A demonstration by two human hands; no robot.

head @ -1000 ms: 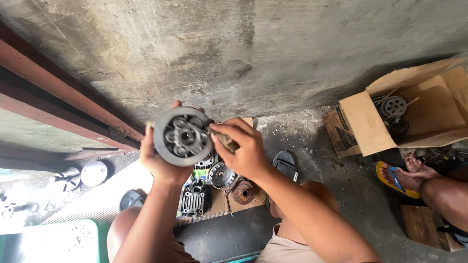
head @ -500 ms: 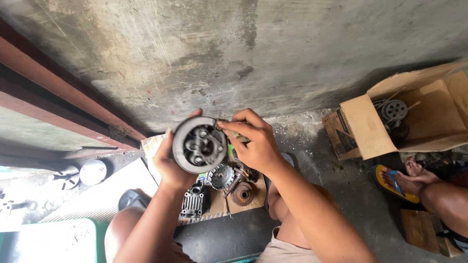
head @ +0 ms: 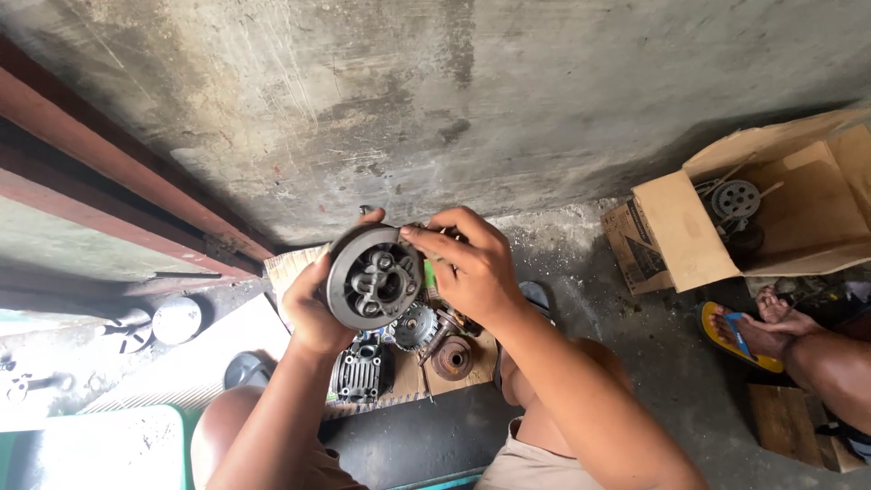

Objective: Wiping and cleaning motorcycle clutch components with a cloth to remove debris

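I see my left hand [head: 313, 313] clenched around a round grey metal drum [head: 374, 277], held up at the centre of the frame with its open face toward me. My right hand [head: 472, 268] pinches the drum's upper right rim with its fingertips [head: 413, 234]. Below, on a cardboard sheet [head: 290, 268] on the floor, lie a toothed gear [head: 415, 325], a rusty disc [head: 452, 357] and a finned cylinder part [head: 361, 374]. At right, an open cardboard box [head: 771, 213]; beneath it, another person's sandalled foot [head: 758, 328].
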